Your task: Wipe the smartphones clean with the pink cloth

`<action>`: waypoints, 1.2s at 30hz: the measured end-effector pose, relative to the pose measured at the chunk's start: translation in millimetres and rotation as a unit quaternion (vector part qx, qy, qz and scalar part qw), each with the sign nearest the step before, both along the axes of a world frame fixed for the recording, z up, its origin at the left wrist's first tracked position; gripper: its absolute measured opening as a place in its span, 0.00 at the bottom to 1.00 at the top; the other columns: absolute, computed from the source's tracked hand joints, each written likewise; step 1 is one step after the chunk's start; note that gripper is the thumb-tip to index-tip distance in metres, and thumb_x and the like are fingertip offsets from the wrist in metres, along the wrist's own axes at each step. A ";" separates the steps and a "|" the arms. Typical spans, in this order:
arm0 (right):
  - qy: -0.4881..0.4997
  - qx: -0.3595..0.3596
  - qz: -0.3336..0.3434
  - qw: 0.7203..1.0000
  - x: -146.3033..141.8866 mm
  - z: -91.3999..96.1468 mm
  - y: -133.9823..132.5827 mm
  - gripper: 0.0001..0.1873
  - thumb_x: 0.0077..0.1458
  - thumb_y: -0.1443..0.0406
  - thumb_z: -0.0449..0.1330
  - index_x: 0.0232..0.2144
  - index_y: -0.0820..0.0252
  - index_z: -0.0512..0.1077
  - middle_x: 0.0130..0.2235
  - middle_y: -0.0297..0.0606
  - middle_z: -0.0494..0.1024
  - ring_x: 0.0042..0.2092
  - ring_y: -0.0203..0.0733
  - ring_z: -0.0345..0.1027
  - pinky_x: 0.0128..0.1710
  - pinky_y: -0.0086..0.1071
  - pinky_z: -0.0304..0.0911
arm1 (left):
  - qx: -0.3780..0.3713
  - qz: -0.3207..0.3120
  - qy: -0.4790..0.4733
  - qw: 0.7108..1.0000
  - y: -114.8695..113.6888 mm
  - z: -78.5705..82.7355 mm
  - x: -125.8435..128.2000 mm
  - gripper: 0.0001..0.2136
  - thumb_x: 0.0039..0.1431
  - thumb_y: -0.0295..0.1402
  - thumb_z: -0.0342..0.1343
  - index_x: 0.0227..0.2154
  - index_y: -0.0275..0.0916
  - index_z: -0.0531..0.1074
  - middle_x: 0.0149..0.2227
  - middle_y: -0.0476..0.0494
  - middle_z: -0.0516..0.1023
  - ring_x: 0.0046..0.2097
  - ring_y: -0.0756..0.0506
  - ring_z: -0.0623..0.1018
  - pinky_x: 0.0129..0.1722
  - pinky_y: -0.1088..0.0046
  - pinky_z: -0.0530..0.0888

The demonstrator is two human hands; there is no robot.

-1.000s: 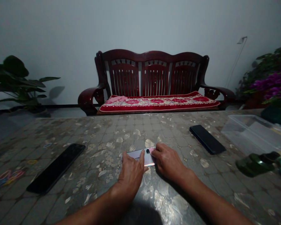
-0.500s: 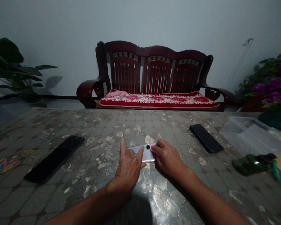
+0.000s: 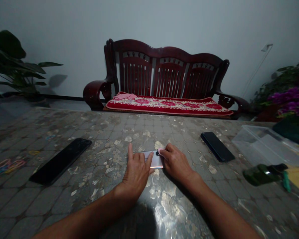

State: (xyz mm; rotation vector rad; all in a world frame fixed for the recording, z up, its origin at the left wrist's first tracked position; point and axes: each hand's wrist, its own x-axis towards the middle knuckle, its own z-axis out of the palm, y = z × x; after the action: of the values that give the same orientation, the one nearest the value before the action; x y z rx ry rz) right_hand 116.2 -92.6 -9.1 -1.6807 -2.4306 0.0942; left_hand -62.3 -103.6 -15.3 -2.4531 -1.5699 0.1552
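Observation:
A silvery smartphone (image 3: 156, 162) lies back up on the table in front of me, its dark camera bump at the right end. My left hand (image 3: 137, 171) grips its left part, thumb on the back and index finger stretched forward. Between the closed thumb and fingers of my right hand (image 3: 176, 162) is a small pink cloth (image 3: 160, 150), pressed at the phone's right end beside the camera bump. Much of the cloth and the phone's left end are hidden by my hands.
A large black phone (image 3: 61, 161) lies left on the patterned table (image 3: 109, 212), with colored rubber bands (image 3: 11, 166) beyond it. To the right are a dark phone (image 3: 217, 147), a clear plastic box (image 3: 266, 146) and a green bottle (image 3: 260, 174) on its side. A wooden bench (image 3: 168, 74) stands behind.
The view has shifted and tilted slightly. Both hands stay on the smartphone, and the pink cloth remains pinched in the right hand beside the camera bump.

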 end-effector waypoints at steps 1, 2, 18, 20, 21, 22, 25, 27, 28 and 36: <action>-0.001 0.001 0.002 1.000 -0.3 0.4 0.8 0.15 0.64 0.70 0.53 0.47 0.59 0.77 0.43 0.44 0.73 0.43 0.43 0.66 0.40 0.31 0.58 | -0.010 0.003 -0.001 1.000 -0.1 1.5 0.4 0.28 0.64 0.48 0.57 0.64 0.43 0.67 0.45 0.34 0.80 0.48 0.32 0.77 0.66 0.33 0.43; -0.003 -0.001 0.005 1.000 -0.4 1.3 1.2 0.15 0.64 0.70 0.53 0.47 0.59 0.77 0.43 0.44 0.73 0.43 0.43 0.66 0.40 0.31 0.58 | -0.020 0.004 -0.002 1.000 -0.2 2.9 0.7 0.28 0.64 0.48 0.57 0.65 0.43 0.67 0.46 0.33 0.80 0.48 0.32 0.77 0.65 0.33 0.44; 0.043 0.025 0.063 0.997 9.7 -4.4 -2.2 0.11 0.57 0.72 0.57 0.38 0.60 0.78 0.36 0.39 0.72 0.37 0.40 0.65 0.36 0.30 0.57 | -0.032 0.018 -0.002 0.999 -1.5 1.4 0.7 0.29 0.66 0.47 0.55 0.67 0.44 0.62 0.53 0.27 0.76 0.54 0.29 0.75 0.62 0.35 0.53; 0.059 0.029 0.065 0.996 13.1 -4.2 -1.9 0.10 0.55 0.74 0.57 0.34 0.60 0.79 0.35 0.38 0.71 0.35 0.39 0.65 0.35 0.29 0.57 | -0.031 0.018 -0.004 0.999 -1.1 -0.3 0.7 0.29 0.66 0.47 0.55 0.67 0.44 0.62 0.53 0.27 0.76 0.54 0.29 0.75 0.62 0.37 0.55; 0.073 0.037 0.058 0.995 14.7 -4.6 -0.9 0.11 0.55 0.74 0.57 0.34 0.59 0.79 0.35 0.39 0.71 0.36 0.39 0.65 0.35 0.29 0.57 | -0.031 0.018 -0.003 0.999 -0.8 -1.3 0.6 0.29 0.66 0.47 0.55 0.67 0.44 0.62 0.53 0.27 0.76 0.54 0.29 0.76 0.61 0.38 0.57; 0.087 0.047 0.048 0.994 16.0 -5.5 0.6 0.12 0.55 0.74 0.57 0.35 0.59 0.79 0.35 0.39 0.71 0.36 0.40 0.65 0.35 0.29 0.58 | -0.032 0.018 -0.003 0.999 -0.5 -2.4 0.5 0.29 0.66 0.47 0.55 0.67 0.44 0.62 0.54 0.26 0.75 0.53 0.29 0.76 0.60 0.40 0.59; 0.120 0.079 0.032 0.989 17.6 -11.2 6.6 0.16 0.57 0.75 0.56 0.42 0.58 0.80 0.36 0.40 0.71 0.38 0.41 0.66 0.37 0.29 0.60 | -0.033 0.017 -0.006 0.999 0.6 -4.9 0.5 0.29 0.66 0.47 0.54 0.67 0.44 0.62 0.54 0.26 0.75 0.53 0.29 0.76 0.57 0.45 0.63; 0.123 0.085 0.043 0.988 17.2 -15.5 9.8 0.17 0.59 0.74 0.56 0.46 0.57 0.79 0.37 0.40 0.71 0.39 0.41 0.66 0.38 0.29 0.60 | -0.035 0.019 -0.006 0.999 1.0 -5.0 0.9 0.29 0.67 0.46 0.54 0.67 0.43 0.62 0.54 0.26 0.75 0.53 0.29 0.76 0.56 0.47 0.64; 0.118 0.084 0.050 0.988 17.0 -17.1 10.8 0.18 0.59 0.74 0.56 0.47 0.57 0.79 0.37 0.40 0.72 0.39 0.41 0.66 0.39 0.29 0.60 | -0.038 0.020 -0.005 0.999 1.1 -4.6 1.1 0.29 0.67 0.46 0.55 0.67 0.43 0.62 0.54 0.26 0.75 0.53 0.29 0.76 0.56 0.48 0.65; 0.051 0.042 -0.013 0.998 23.3 -11.1 12.6 0.18 0.61 0.73 0.56 0.47 0.55 0.80 0.40 0.41 0.74 0.40 0.41 0.68 0.37 0.29 0.58 | -0.045 0.025 0.000 0.999 0.2 -0.6 2.3 0.29 0.67 0.45 0.55 0.67 0.43 0.62 0.54 0.26 0.75 0.52 0.30 0.76 0.56 0.48 0.64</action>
State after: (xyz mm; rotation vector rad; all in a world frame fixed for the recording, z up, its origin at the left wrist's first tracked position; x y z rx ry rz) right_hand 139.5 -80.0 -20.2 -1.6286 -2.3058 0.0702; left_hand -60.0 -103.4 -16.0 -2.4811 -1.6596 0.2394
